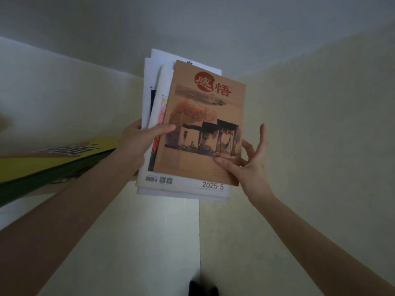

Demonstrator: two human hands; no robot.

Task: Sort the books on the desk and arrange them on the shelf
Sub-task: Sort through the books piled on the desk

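Tan matte magazine (203,124) atop fanned stack (181,185); left hand (136,144), right hand (245,167) holding.

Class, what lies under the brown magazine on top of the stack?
A white magazine marked 2025·5 and other pale magazines stick out beneath the brown magazine; their covers are mostly hidden, so their number is unclear.

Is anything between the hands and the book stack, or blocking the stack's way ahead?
Nothing visible. The left hand grips the stack and the right hand pinches the top magazine; the pale space behind looks free. A yellow book lies to the left.
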